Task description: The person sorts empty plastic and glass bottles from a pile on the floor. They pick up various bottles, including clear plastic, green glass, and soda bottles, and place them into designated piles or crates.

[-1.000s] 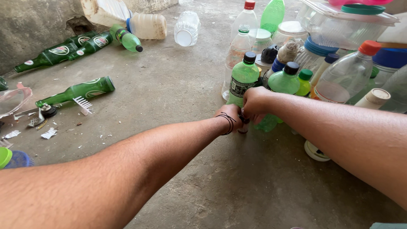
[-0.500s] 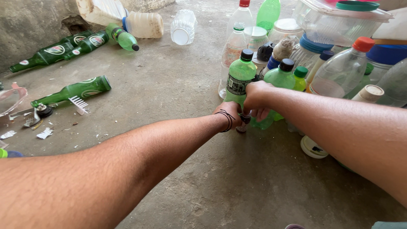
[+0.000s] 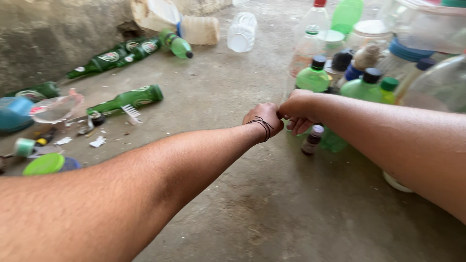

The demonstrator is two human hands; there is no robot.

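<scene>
Both bare arms reach forward from the bottom corners and meet near the middle of the view. The left arm runs in from the lower left, long and nearly straight, forearm turned so its hairy upper side faces the camera. A thin dark band circles the left wrist. The left hand (image 3: 264, 118) is curled into a loose fist, knuckles up, fingers tucked out of sight. The right arm comes in from the right edge, angled up and leftward. The right hand (image 3: 297, 110) is bent down at the wrist — its fingers hang curled beneath the palm. The two hands touch, thumb side to thumb side.
</scene>
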